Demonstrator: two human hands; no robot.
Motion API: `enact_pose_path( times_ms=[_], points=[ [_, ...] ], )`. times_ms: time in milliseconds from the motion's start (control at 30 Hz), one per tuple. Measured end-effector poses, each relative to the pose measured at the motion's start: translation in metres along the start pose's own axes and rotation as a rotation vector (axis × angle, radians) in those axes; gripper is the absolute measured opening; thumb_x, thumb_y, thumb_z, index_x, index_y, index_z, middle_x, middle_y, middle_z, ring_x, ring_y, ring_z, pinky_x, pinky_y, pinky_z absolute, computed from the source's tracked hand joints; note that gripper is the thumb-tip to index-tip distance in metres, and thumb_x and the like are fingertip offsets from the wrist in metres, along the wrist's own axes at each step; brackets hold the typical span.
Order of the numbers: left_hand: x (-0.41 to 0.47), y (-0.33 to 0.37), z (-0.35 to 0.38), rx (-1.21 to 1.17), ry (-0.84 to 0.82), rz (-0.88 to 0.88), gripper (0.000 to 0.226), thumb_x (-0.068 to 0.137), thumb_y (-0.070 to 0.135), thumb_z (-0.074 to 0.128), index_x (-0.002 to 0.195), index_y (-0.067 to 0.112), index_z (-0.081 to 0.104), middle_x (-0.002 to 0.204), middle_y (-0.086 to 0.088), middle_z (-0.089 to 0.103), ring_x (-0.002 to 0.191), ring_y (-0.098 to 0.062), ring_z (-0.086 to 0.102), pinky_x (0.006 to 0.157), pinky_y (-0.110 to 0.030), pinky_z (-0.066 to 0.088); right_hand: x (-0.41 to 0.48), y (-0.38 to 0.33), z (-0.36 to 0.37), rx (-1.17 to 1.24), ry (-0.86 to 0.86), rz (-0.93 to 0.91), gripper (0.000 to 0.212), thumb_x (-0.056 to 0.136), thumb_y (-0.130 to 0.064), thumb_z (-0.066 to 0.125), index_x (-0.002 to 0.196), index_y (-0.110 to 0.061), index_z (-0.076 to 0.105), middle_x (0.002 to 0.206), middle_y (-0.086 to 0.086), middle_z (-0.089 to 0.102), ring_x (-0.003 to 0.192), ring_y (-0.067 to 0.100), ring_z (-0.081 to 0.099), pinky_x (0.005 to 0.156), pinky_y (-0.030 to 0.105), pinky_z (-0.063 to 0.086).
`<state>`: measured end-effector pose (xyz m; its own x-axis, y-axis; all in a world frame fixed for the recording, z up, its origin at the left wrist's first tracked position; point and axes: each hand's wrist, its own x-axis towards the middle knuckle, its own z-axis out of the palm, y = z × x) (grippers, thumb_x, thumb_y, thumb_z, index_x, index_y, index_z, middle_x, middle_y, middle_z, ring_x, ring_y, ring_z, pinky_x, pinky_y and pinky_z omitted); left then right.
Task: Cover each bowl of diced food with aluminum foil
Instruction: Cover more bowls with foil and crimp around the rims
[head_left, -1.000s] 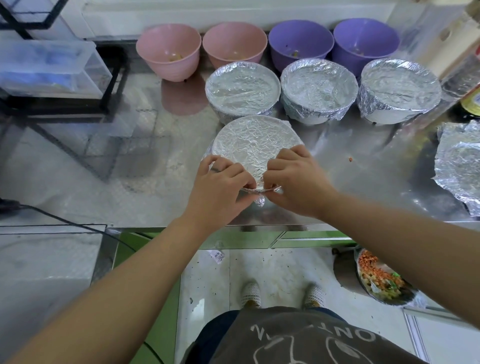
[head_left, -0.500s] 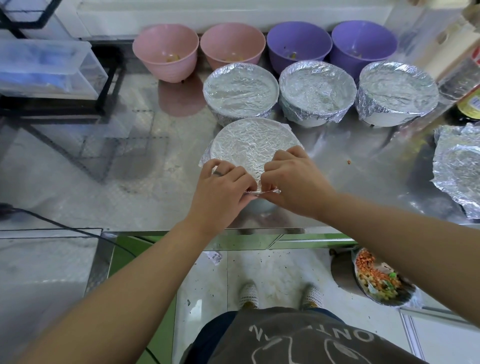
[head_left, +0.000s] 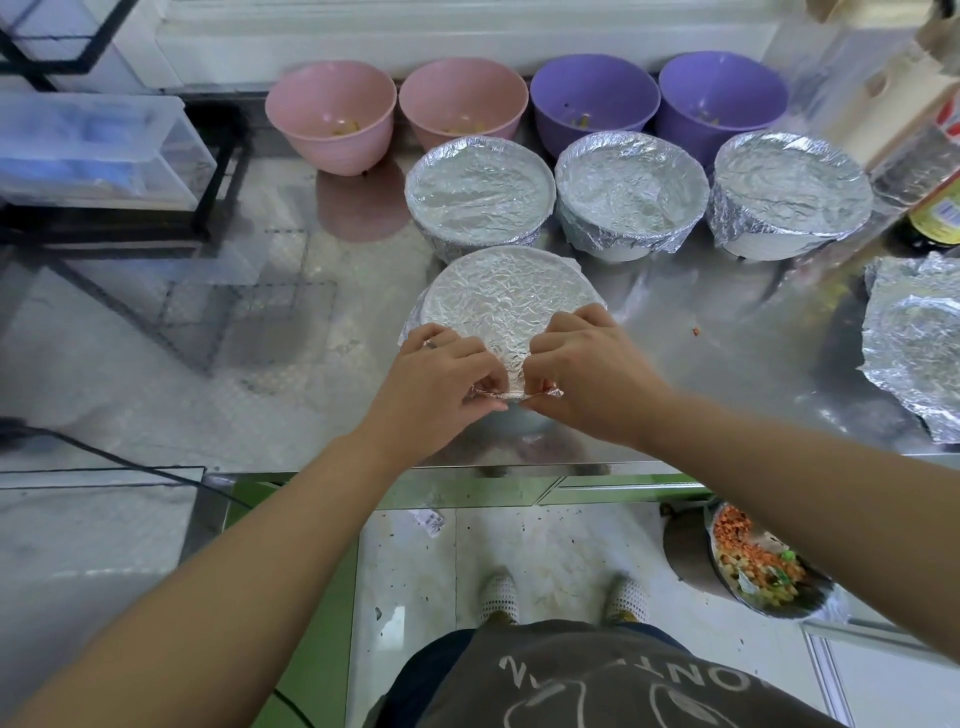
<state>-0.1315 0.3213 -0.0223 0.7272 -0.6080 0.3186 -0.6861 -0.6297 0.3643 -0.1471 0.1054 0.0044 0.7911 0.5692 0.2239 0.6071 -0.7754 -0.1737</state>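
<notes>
From the head camera, the person stood at a steel counter (head_left: 727, 322) with both arms reaching forward to the nearest bowl (head_left: 514, 418), which sat close to the counter's front edge. A crinkled foil sheet (head_left: 504, 296) lay stretched flat over its mouth. The left hand (head_left: 436, 374) and the right hand (head_left: 582, 369) met at the near rim, knuckles almost touching. On both hands the fingers were curled tight and close together, and the fingertips pinched the foil's loose near edge, which bunched into a thin fold between the two hands. The thumbs were tucked under the fold and mostly hidden. Only a sliver of pale bowl wall showed beneath the hands.

Just behind stood a row of wrapped bowls: the left covered bowl (head_left: 478, 192), touching the foil of the one being worked on, then the middle covered bowl (head_left: 631, 187) and the right covered bowl (head_left: 792, 189). At the back wall stood a pink bowl (head_left: 332, 111), a second pink bowl (head_left: 462, 104), a purple bowl (head_left: 595, 104) and a second purple bowl (head_left: 722, 101), all uncovered, with a few food bits inside. Another foil-wrapped dish (head_left: 919, 338) sat at the right edge, cut off by the frame. A dark bottle (head_left: 940, 208) stood beside the right covered bowl. Below the counter, at the right, a metal bowl of diced vegetables (head_left: 758, 566) was open.
</notes>
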Motion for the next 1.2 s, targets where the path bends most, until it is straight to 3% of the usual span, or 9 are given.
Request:
enact_pose_path(
  times_ms=[167, 400, 567, 700, 800, 867, 1033, 1200],
  points=[
    [-0.009, -0.011, -0.011, -0.03, 0.02, -0.033, 0.025, 0.084, 0.051, 0.064, 0.088, 0.029, 0.075, 0.09, 0.016, 0.067, 0.085, -0.014, 0.06, 0.098, -0.03, 0.031, -0.003, 0.001, -0.001, 0.018, -0.015, 0.033, 0.024, 0.069, -0.031, 0.088, 0.064, -0.027, 0.065, 0.068, -0.014, 0.06, 0.077, 0.021, 0.059, 0.08, 0.037, 0.032],
    [-0.004, -0.011, -0.009, 0.075, 0.07, 0.124, 0.025, 0.091, 0.041, 0.06, 0.083, 0.023, 0.075, 0.082, 0.007, 0.066, 0.075, -0.019, 0.061, 0.099, -0.035, 0.035, -0.004, 0.005, -0.003, 0.017, -0.024, 0.034, 0.024, 0.069, -0.032, 0.089, 0.065, -0.028, 0.065, 0.069, -0.015, 0.06, 0.078, 0.021, 0.06, 0.08, 0.036, 0.031],
    [-0.008, -0.022, -0.009, 0.112, 0.041, 0.201, 0.014, 0.095, 0.032, 0.062, 0.09, 0.023, 0.073, 0.093, 0.008, 0.068, 0.083, -0.02, 0.061, 0.098, -0.036, 0.039, -0.005, 0.002, -0.002, 0.022, -0.024, 0.039, 0.025, 0.07, -0.034, 0.088, 0.064, -0.027, 0.064, 0.068, -0.015, 0.059, 0.077, 0.019, 0.059, 0.08, 0.034, 0.028],
    [-0.006, -0.031, -0.016, 0.158, 0.032, 0.164, 0.014, 0.089, 0.038, 0.068, 0.091, 0.025, 0.073, 0.094, 0.008, 0.067, 0.088, -0.02, 0.06, 0.094, -0.038, 0.041, -0.006, 0.002, -0.002, 0.036, -0.013, 0.042, 0.025, 0.069, -0.031, 0.088, 0.064, -0.026, 0.064, 0.067, -0.014, 0.06, 0.076, 0.02, 0.059, 0.08, 0.033, 0.027],
    [-0.01, -0.026, -0.018, 0.187, -0.047, 0.131, 0.035, 0.076, 0.052, 0.081, 0.1, 0.028, 0.071, 0.102, 0.008, 0.064, 0.097, -0.021, 0.057, 0.099, -0.04, 0.038, -0.005, 0.001, -0.002, 0.038, -0.011, 0.038, 0.025, 0.069, -0.03, 0.088, 0.064, -0.025, 0.064, 0.067, -0.013, 0.06, 0.075, 0.021, 0.059, 0.079, 0.034, 0.027],
    [-0.012, -0.015, -0.01, 0.174, -0.056, 0.121, 0.041, 0.076, 0.06, 0.076, 0.101, 0.028, 0.069, 0.104, 0.007, 0.061, 0.098, -0.02, 0.055, 0.1, -0.039, 0.036, -0.006, 0.001, -0.002, 0.031, -0.013, 0.04, 0.025, 0.069, -0.031, 0.089, 0.064, -0.025, 0.065, 0.067, -0.013, 0.06, 0.075, 0.021, 0.059, 0.078, 0.034, 0.026],
    [-0.009, -0.002, 0.005, 0.183, 0.055, 0.114, 0.022, 0.088, 0.045, 0.067, 0.088, 0.023, 0.066, 0.094, 0.006, 0.062, 0.091, -0.023, 0.055, 0.095, -0.038, 0.037, -0.006, 0.0, -0.001, 0.02, -0.015, 0.031, 0.027, 0.068, -0.033, 0.089, 0.063, -0.026, 0.063, 0.066, -0.013, 0.058, 0.075, 0.021, 0.058, 0.079, 0.034, 0.028],
    [-0.006, -0.01, 0.004, 0.245, 0.065, 0.198, 0.017, 0.084, 0.03, 0.079, 0.086, 0.02, 0.065, 0.089, 0.006, 0.063, 0.086, -0.022, 0.057, 0.096, -0.037, 0.037, -0.004, 0.0, -0.001, 0.036, -0.023, 0.039, 0.026, 0.07, -0.032, 0.088, 0.064, -0.025, 0.064, 0.067, -0.014, 0.057, 0.077, 0.021, 0.058, 0.081, 0.035, 0.031]
  ],
)
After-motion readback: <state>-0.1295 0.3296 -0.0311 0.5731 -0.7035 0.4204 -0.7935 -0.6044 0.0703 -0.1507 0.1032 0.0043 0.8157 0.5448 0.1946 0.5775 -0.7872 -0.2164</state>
